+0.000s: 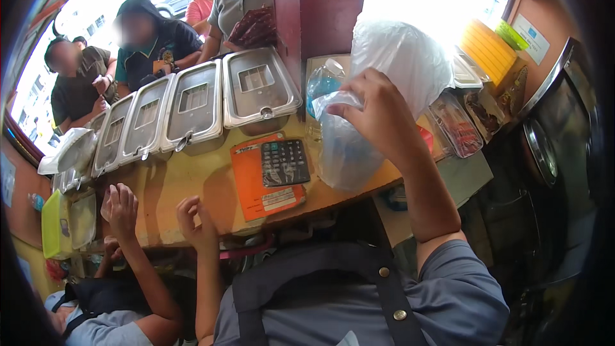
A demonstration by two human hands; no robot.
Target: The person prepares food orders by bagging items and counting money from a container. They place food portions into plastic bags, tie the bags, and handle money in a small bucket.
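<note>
My right hand (379, 103) pinches the top of a thin translucent plastic bag (348, 154) between thumb and fingers. That bag hangs over the right part of the yellow counter (192, 178), its contents blurred by the film. Just behind it stands a clear plastic bottle (324, 79) with a white cap, partly covered by the bag. My left hand (197, 221) is raised at the counter's near edge, fingers loosely curled and nothing visible in it. Between my hands, a black desk calculator (286, 162) rests on an orange notebook (247, 178).
Several steel food pans with clear lids (194, 105) line the counter's far side. A large white plastic bag (399, 57) stands right, near a tray of red items (456, 125). A co-worker's hand (120, 209) is left of mine. Several people stand beyond the pans.
</note>
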